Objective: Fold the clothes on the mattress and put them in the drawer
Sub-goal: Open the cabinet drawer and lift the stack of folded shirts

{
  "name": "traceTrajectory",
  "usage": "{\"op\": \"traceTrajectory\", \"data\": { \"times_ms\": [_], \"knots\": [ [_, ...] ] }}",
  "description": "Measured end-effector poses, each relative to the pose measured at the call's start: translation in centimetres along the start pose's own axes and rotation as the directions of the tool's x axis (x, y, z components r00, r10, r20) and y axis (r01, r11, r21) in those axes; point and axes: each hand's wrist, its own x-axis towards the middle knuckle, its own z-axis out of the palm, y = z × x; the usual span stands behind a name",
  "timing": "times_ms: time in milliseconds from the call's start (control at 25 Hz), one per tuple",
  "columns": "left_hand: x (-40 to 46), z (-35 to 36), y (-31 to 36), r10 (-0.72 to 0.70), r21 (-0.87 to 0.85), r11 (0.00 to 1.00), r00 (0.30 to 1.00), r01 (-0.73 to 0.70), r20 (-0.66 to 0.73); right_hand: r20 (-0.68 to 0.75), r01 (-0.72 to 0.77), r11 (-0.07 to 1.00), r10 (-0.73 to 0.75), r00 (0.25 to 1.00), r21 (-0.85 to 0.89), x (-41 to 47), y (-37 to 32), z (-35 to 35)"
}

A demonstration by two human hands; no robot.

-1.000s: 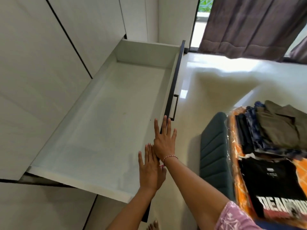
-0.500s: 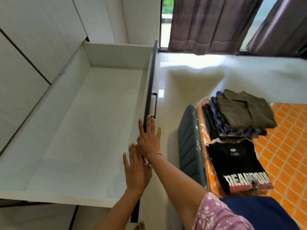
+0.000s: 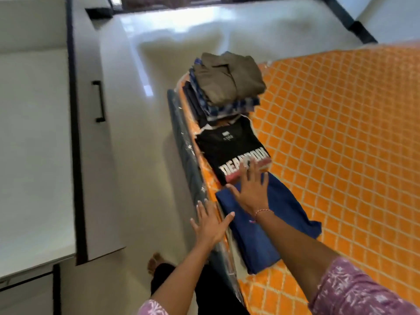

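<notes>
Both hands had left the open drawer (image 3: 34, 155) for the mattress (image 3: 341, 155) edge, the left hand (image 3: 210, 223) and right hand (image 3: 252, 185) spread flat, empty, over the folded blue garment (image 3: 284, 214), seemingly the next to go in.
</notes>
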Motion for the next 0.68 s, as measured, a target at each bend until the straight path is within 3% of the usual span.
{"op": "traceTrajectory", "data": {
  "times_ms": [80, 200, 280, 360, 440, 520, 680],
  "knots": [
    [0.4, 4.3, 0.8, -0.074, -0.332, 0.939, 0.995, 0.094, 0.071, 0.071, -0.104, 0.992, 0.099, 0.993, 0.068, -1.3, 6.8, 0.6],
    [1.8, 8.5, 1.0, -0.138, -0.682, 0.699, 0.976, 0.215, 0.167, 0.241, -0.294, 0.917, 0.231, 0.943, 0.270, -1.6, 13.7, 1.0],
    [2.8, 10.4, 0.7, -0.180, -0.748, 0.634, 0.978, 0.197, 0.104, 0.416, -0.432, 0.789, 0.249, 0.875, 0.438, -0.6, 16.8, 1.6],
    [3.6, 11.9, 0.6, -0.244, -0.761, 0.631, 0.970, 0.148, -0.014, 0.573, -0.565, 0.592, 0.203, 0.794, 0.574, -0.1, 18.9, 3.4],
    [4.3, 13.2, 0.4, -0.278, -0.760, 0.635, 0.959, 0.139, -0.057, 0.602, -0.601, 0.478, 0.173, 0.779, 0.641, 0.1, 20.2, 6.1],
    [4.6, 13.6, 0.4, -0.257, -0.797, 0.576, 0.966, 0.184, 0.038, 0.593, -0.601, 0.439, 0.173, 0.786, 0.668, 0.0, 20.1, 6.5],
    [5.1, 11.6, -0.6, -0.221, -0.837, 0.476, 0.958, 0.269, 0.182, 0.728, -0.726, 0.344, 0.149, 0.669, 0.596, -0.7, 19.0, 5.3]
  ]
}}
